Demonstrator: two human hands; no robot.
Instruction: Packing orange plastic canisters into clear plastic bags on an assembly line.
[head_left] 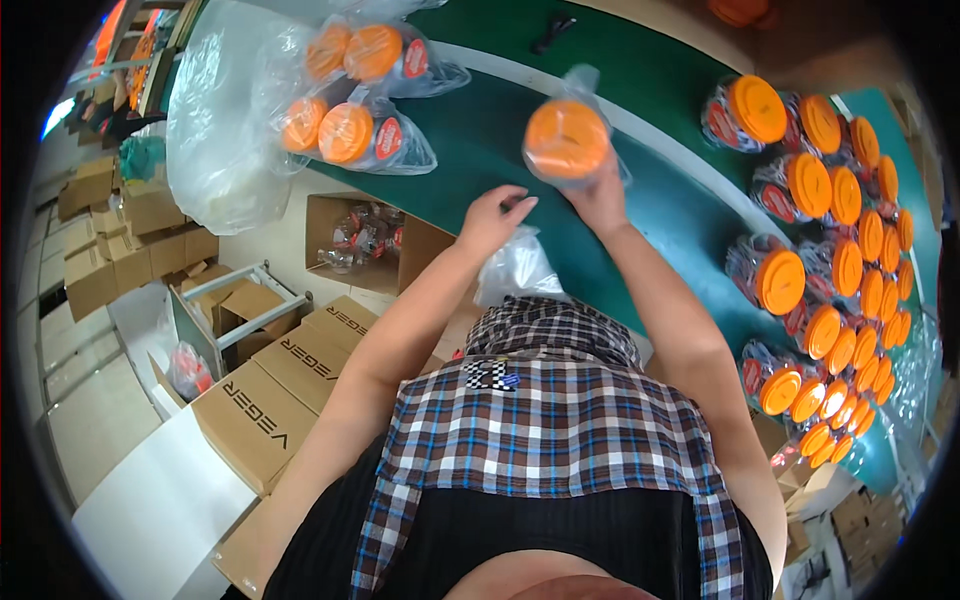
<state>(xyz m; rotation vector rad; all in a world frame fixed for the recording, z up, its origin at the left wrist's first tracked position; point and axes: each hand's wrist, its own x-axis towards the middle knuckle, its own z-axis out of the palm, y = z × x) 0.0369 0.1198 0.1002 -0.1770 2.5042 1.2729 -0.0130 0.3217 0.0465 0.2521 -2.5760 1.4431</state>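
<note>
My right hand [601,200] grips a clear jar with a round orange lid [568,138] from its near right side. Thin clear plastic film shows around that jar, above the green tabletop. To its left, my left hand [496,215] is half curled, with a gap between thumb and forefinger and nothing visible in it. A crumpled clear plastic bag [520,268] lies just below my left hand, at the table's near edge against my plaid apron [550,420]. Whether my left hand touches this bag, I cannot tell.
Bagged jars with orange lids [346,133] stand at the far left beside a large sheet of clear plastic [225,130]. Rows of orange-lidded jars [808,185] fill the right side. An open carton [410,255] and closed cartons [255,415] sit at the left.
</note>
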